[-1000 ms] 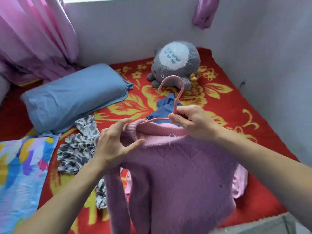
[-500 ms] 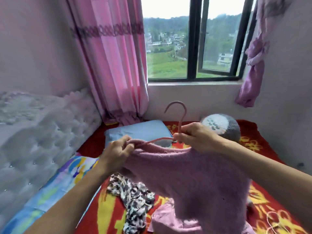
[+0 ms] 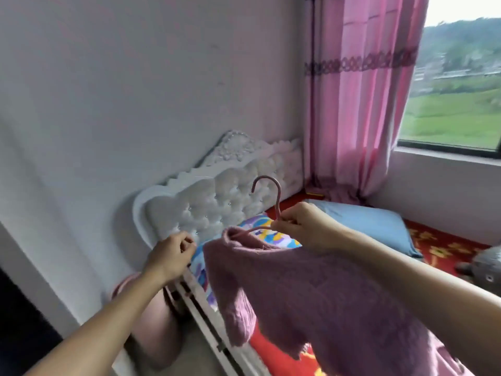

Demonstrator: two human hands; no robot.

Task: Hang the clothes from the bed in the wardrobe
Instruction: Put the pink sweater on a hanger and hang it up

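Observation:
A fuzzy pink sweater [image 3: 311,294] hangs on a pink hanger [image 3: 277,202], held up over the near edge of the bed. My right hand [image 3: 301,226] grips the hanger's neck just below the hook, at the sweater's collar. My left hand [image 3: 173,253] is a little to the left of the sweater, apart from it, with its fingers curled in and nothing visible in them. One sleeve dangles down over the bed's side. No wardrobe is in view.
A white tufted headboard [image 3: 217,202] stands against the wall ahead. A patterned pillow [image 3: 260,234], a blue pillow [image 3: 366,223] and a grey plush toy [image 3: 485,270] lie on the red bedspread [image 3: 284,359]. Pink curtain [image 3: 357,90] and window [image 3: 455,104] are at right. A pink object [image 3: 151,321] stands beside the bed.
The view has swung left from the bed and window to the headboard wall. My left hand has let go of the sweater's collar; the right hand still carries the hanger.

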